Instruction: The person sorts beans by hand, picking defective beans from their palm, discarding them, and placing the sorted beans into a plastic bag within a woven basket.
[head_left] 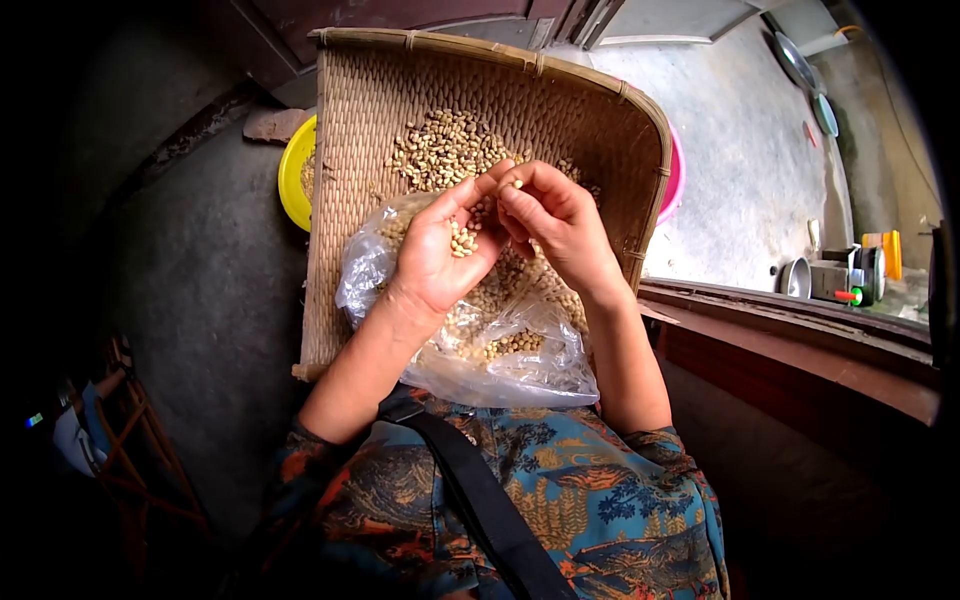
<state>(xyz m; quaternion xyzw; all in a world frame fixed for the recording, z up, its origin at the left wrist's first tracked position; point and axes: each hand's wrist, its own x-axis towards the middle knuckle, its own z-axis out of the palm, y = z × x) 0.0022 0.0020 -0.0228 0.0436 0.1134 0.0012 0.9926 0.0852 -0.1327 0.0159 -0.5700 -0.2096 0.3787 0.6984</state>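
My left hand (445, 245) is cupped palm up, holding a small heap of pale beans (463, 239). Close beside its fingertips, my right hand (560, 222) pinches a single bean (517, 184) between thumb and forefinger. Both hands are over a woven basket (350, 130), where loose beans (450, 148), some pale and some darker, lie spread beyond my fingers. Under my wrists a clear plastic bag (540, 365) rests in the near part of the basket, with more beans inside it.
A yellow basin (292, 178) shows left of the basket, a pink one (677, 180) at its right. A wooden sill (800, 350) runs along the right. At far right stand a metal bowl (796, 278) and other items. A wooden frame (140, 430) is at lower left.
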